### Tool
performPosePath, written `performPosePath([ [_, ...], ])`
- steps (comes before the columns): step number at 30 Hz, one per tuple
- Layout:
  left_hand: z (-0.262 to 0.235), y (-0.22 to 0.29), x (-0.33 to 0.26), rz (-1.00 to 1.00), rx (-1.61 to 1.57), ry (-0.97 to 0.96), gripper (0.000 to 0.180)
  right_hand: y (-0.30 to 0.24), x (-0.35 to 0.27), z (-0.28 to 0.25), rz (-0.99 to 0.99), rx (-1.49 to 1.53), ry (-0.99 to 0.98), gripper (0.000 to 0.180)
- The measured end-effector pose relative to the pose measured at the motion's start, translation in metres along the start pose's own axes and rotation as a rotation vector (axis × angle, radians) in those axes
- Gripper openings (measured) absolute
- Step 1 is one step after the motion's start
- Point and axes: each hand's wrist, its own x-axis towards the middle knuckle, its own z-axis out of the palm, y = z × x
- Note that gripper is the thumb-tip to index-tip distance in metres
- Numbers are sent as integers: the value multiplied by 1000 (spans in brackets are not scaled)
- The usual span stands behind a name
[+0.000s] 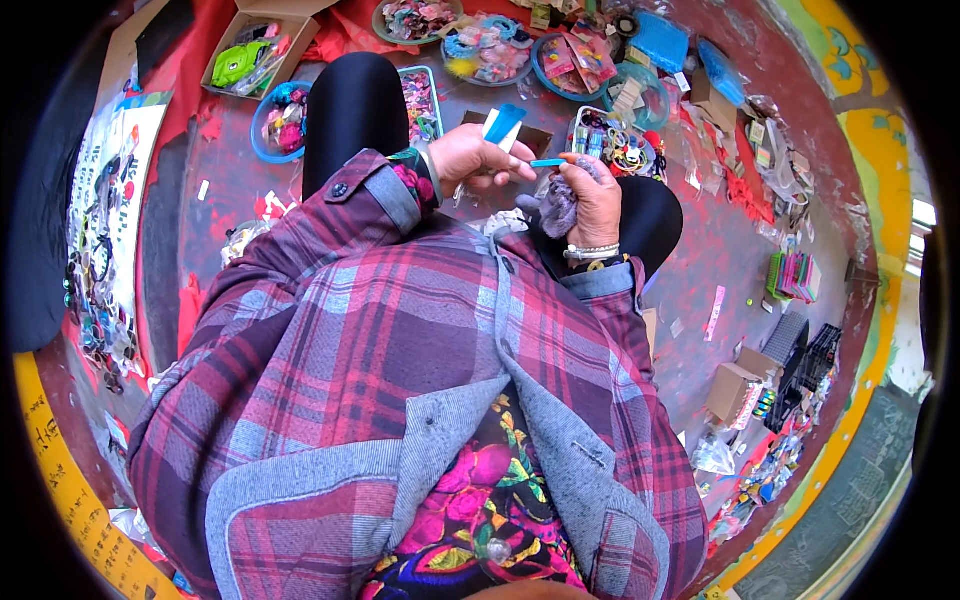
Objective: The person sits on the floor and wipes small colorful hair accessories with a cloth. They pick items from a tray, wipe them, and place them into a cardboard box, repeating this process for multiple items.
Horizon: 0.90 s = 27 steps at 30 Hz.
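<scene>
Left hand (478,160): grip pinches flat blue-and-white card (506,122), pointing far | Right hand (595,205): grip pinches slim bright-blue strip (547,162), between both hands; fuzzy grey piece (557,207) hangs below its fingers | Far left: round blue plastic basket (262,147) holds colourful items, beside black-clad knee (357,115)

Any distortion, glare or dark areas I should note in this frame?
Head view: fisheye bending, the yellow wall band curving at right; black corners; a blown-out white patch near the right edge; the plaid jacket fairly crisp, its checks clear.
</scene>
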Motion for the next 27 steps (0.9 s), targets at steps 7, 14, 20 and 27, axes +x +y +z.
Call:
performPosePath([
  [7, -16, -3, 6, 92, -35, 10, 24, 3, 9, 2, 18, 12, 69, 15],
  [14, -10, -2, 2, 40, 56, -53, 18, 17, 38, -6, 51, -16, 126, 22],
  [20, -8, -9, 1, -182, 308, -226, 15, -7, 21, 10, 138, -114, -211, 25],
  [27, -6, -7, -2, -109, 269, -229, 17, -14, 12, -1, 161, -165, -258, 26],
])
